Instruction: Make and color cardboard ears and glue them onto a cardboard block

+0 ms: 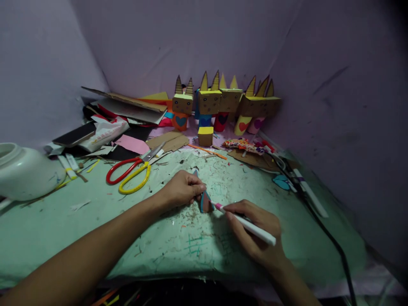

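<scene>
A small pointed brown piece with blue edges [206, 204] lies on the green table cover near the middle. My left hand [183, 188] pinches its upper part between thumb and fingers; the blue-grey tip shows past the fingers. In my right hand [259, 227] is a white marker [251, 227] with a pink end, held like a pen. The marker's tip meets or nearly meets the right edge of the brown piece. Scissors with one red and one yellow handle [134, 178] rest open to the left of my left hand.
Cardboard figures with pointed horns [209, 102] stand at the back. Cardboard and paper scraps [130, 144] pile up at the back left. A white jar [28, 172] lies far left. A black cable [321, 227] runs down the right side.
</scene>
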Available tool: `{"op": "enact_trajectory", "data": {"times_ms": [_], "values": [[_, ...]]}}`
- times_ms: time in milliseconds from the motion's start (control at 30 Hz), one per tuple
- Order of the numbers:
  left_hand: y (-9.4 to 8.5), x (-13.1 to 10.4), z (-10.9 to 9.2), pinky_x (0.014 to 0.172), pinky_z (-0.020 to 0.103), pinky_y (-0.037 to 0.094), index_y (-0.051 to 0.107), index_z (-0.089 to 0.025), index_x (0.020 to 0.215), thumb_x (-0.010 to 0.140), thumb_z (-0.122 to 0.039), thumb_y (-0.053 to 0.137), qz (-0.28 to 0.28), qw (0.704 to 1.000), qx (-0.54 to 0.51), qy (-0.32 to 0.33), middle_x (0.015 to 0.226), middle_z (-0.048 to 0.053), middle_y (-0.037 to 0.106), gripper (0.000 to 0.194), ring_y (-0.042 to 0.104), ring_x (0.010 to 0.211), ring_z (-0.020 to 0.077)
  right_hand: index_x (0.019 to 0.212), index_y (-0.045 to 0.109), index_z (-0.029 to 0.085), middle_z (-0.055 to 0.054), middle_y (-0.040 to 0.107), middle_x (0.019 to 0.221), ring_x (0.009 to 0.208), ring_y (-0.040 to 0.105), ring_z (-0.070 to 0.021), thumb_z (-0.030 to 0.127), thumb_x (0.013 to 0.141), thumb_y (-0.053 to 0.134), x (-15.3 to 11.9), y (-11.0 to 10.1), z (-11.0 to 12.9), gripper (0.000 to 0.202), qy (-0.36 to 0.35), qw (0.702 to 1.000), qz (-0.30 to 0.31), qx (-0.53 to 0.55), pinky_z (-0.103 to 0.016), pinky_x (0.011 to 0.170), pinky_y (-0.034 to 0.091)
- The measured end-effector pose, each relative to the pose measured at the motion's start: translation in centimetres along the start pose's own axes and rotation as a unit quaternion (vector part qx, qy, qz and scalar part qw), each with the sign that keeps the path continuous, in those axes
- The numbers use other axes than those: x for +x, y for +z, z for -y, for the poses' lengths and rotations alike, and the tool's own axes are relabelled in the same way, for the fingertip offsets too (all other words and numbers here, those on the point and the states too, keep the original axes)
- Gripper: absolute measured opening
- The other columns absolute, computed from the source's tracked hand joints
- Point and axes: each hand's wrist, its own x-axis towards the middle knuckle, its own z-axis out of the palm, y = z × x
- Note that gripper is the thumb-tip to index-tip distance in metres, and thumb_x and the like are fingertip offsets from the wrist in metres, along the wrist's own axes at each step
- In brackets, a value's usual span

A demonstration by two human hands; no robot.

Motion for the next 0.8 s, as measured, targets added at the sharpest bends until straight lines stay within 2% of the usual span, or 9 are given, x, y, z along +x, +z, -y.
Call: {"op": "enact_trajectory", "data": {"times_ms": [233,400,533,800], "values": [[0.02,0.13,0.24,0.038,0.019,0.024,0.054,-0.014,0.051,0.077,-0.017,0.052,-0.014,1.000,0.013,-0.006,0.038,-0.005,0.045,0.026,0.035,0.034,0.0044,0.067,0.062,0.018,0.001,0.058,0.052,0.043,0.053,-0.0121,0.016,0.077,0.050,-0.27,-0.19,0.01,0.015,-0.001,1.000,0.024,-0.020,-0.025,0.042,0.039],[-0.01,0.12,0.26,0.039,0.020,0.024,0.055,-0.014,0.051,0.076,-0.018,0.053,-0.008,1.000,-0.001,-0.001,0.039,-0.005,0.045,0.025,0.035,0.035,0.0047,0.084,0.064,0.018,-0.003,0.067,0.069,0.056,0.061,-0.0145,0.014,0.078,0.054,-0.12,0.06,-0.15,0.012,-0.004,1.000,-0.003,0.000,-0.026,0.049,0.046],[-0.09,0.23,0.48,0.040,0.020,0.026,0.056,-0.013,0.052,0.075,-0.019,0.053,-0.002,1.000,0.005,0.015,0.043,-0.004,0.048,0.024,0.037,0.037,0.0051,0.090,0.064,0.018,-0.004,0.067,0.074,0.061,0.063,-0.0148,0.011,0.077,0.055,0.03,0.36,-0.20,0.017,-0.015,1.000,0.012,0.021,-0.027,0.052,0.048],[-0.04,0.15,0.25,0.038,0.019,0.025,0.053,-0.014,0.050,0.076,-0.019,0.053,-0.007,1.000,0.015,0.007,0.040,-0.005,0.046,0.026,0.037,0.036,0.0049,0.069,0.062,0.019,0.000,0.060,0.053,0.043,0.055,-0.0122,0.015,0.076,0.052,-0.04,-0.12,0.28,0.013,-0.023,0.999,0.009,-0.036,-0.025,0.043,0.041]]}}
